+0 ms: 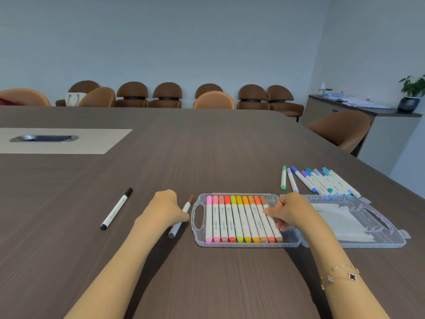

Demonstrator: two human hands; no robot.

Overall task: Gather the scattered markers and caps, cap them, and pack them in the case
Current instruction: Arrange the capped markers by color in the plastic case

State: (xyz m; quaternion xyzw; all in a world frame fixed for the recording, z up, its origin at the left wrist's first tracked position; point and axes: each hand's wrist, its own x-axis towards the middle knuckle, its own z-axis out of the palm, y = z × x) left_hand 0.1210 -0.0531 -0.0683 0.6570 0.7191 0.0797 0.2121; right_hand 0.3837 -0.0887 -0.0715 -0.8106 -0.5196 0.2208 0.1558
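Note:
A clear plastic case lies open on the table, its left half holding a row of several capped markers running from pink to brown. My right hand rests over the row's right end, fingers curled on the rightmost marker. My left hand grips a brown-capped marker just left of the case. A black-capped marker lies alone further left. Several green, blue and purple markers lie in a loose pile behind the case's lid half.
The dark wood table stretches far ahead, with a pale inset panel and cable slot at the left. Brown chairs line the far wall. A sideboard with a plant stands at the right.

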